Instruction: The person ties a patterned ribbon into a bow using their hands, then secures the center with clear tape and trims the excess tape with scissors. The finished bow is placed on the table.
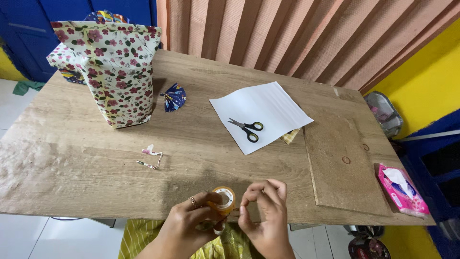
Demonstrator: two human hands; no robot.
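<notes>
My left hand (187, 221) grips a small roll of clear tape (223, 199) with an orange core at the near edge of the wooden table (86, 158). My right hand (263, 211) is right beside the roll, with its fingertips pinched at the tape's loose end. A ring shows on my left hand. Farther back lie black scissors (246, 129) on a white sheet of paper (268, 103).
A flower-patterned paper bag (117, 72) stands at the back left, with a small blue folded paper fan (173, 97) next to it. A scrap of patterned paper (151, 158) lies mid-table. A pink tissue pack (401, 188) sits at the right edge.
</notes>
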